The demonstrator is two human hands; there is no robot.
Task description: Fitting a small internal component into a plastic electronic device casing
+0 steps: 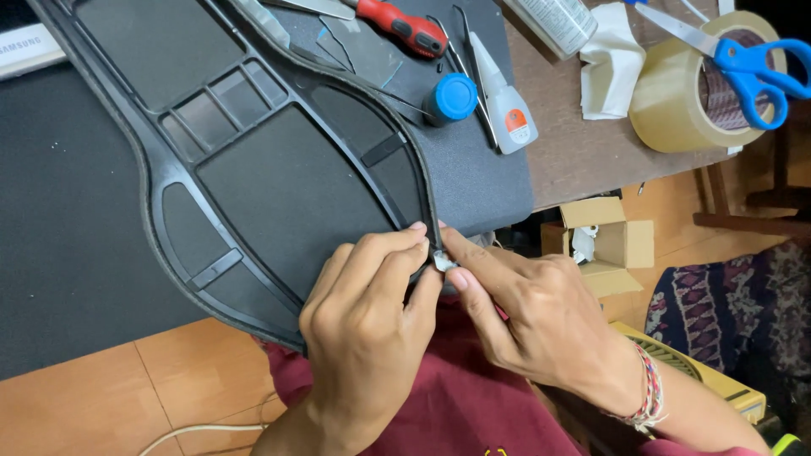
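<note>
A large black plastic frame (253,160) with ribbed compartments lies on the dark mat and juts over the table edge toward me. My left hand (363,321) pinches its curved lower rim with thumb and fingers. My right hand (532,317), with a woven band on the wrist, presses the same spot of the rim from the right. A small whitish piece (443,263) sits between the fingertips of both hands, right at the rim.
Behind the frame lie a glue bottle (507,101) with a blue cap (454,95), a red-handled tool (404,27) and thin metal picks. A tape roll (676,93) with blue scissors (752,67) on it stands at right. An open cardboard box (604,241) sits on the floor.
</note>
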